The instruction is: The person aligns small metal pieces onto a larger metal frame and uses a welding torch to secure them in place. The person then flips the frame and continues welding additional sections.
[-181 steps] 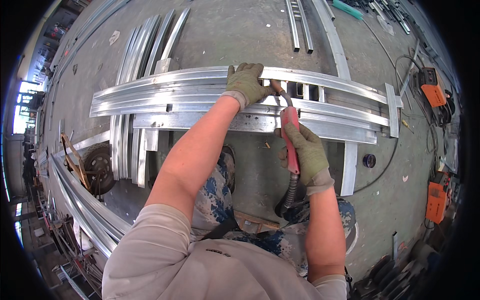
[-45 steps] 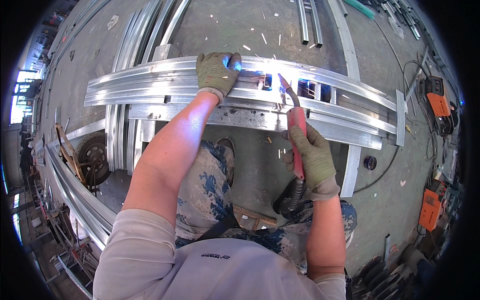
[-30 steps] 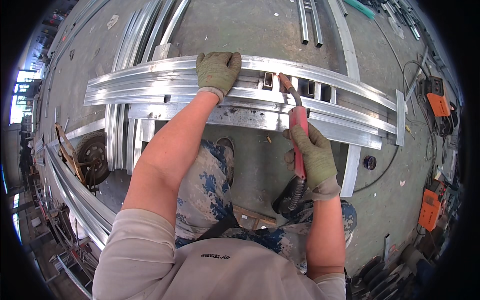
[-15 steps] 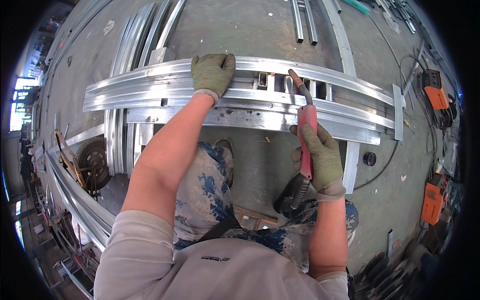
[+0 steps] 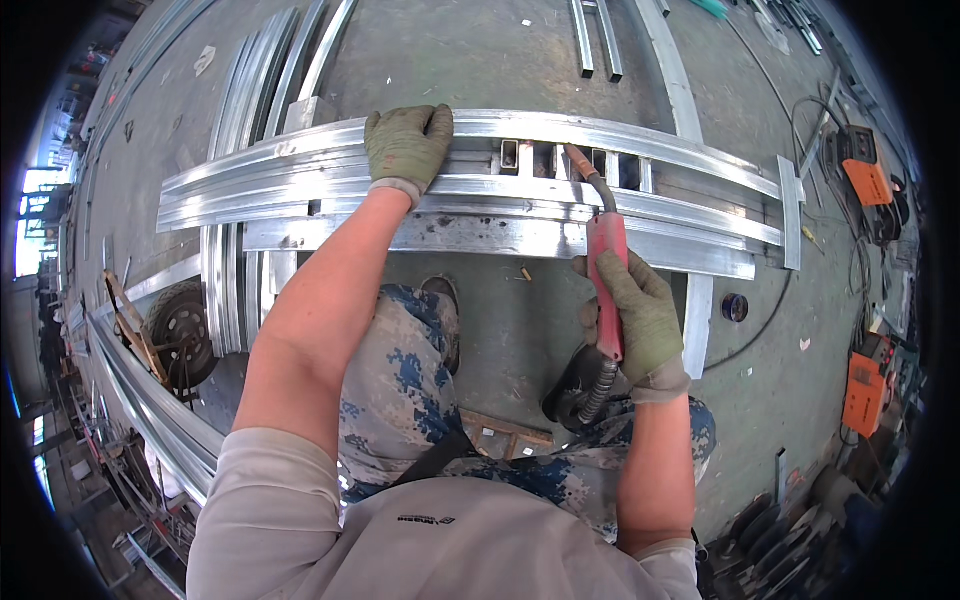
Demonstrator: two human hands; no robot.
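My left hand [image 5: 408, 148], in a green work glove, curls its fingers over the far rail of a silvery metal frame [image 5: 500, 186]. In my right hand [image 5: 636, 305], gloved alike, is the red handle of a welding torch [image 5: 607, 240]. Its copper-coloured nozzle [image 5: 578, 160] points away from me and lies over the gap between the frame's two long rails, close to the far rail's inner edge. Short square tube pieces [image 5: 510, 157] bridge that gap, some with open ends showing. Whether the nozzle touches metal, I cannot tell.
Long metal profiles [image 5: 228, 290] run beneath the frame on the left, and a flat bar [image 5: 697, 325] on the right. Two orange machines [image 5: 866, 180] with cables stand at the right. A wheel [image 5: 180, 330] is at the left. A small round tin [image 5: 735, 307] sits on the floor.
The torch nozzle has come slightly toward me, from over the far rail to its inner edge. My left hand keeps its hold on the rail. The whole view has shifted a little.
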